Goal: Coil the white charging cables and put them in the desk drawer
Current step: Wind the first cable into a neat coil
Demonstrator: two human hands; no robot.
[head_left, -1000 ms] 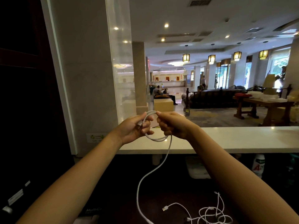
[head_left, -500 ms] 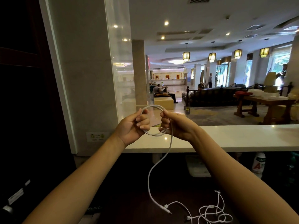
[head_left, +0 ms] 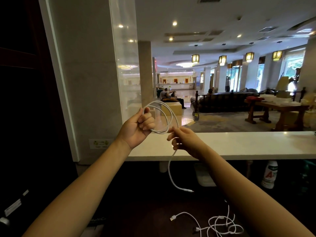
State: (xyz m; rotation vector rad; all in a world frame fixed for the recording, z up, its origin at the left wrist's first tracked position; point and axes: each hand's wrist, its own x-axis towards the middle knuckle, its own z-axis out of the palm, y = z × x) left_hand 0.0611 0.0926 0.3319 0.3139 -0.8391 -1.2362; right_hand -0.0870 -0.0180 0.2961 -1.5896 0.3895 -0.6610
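Note:
I hold a white charging cable [head_left: 164, 113] up in front of me, wound into a few loops. My left hand [head_left: 138, 127] is closed around the left side of the coil. My right hand [head_left: 183, 140] pinches the cable at the coil's lower right. The free tail [head_left: 171, 173] hangs from my right hand, and its plug end dangles clear of the desk. A second white cable [head_left: 220, 223] lies tangled on the dark desk at the bottom right, with a USB plug pointing left. No drawer shows in this view.
A white counter ledge [head_left: 248, 144] runs across behind my hands, with a glass pane above it. A white bottle [head_left: 270, 175] with a red label and a pale container [head_left: 203, 175] stand under the ledge. A dark cabinet fills the left side.
The coil has grown wider with another loop. My right hand dropped lower and to the right. The cable's tail lifted off the desk and now hangs free.

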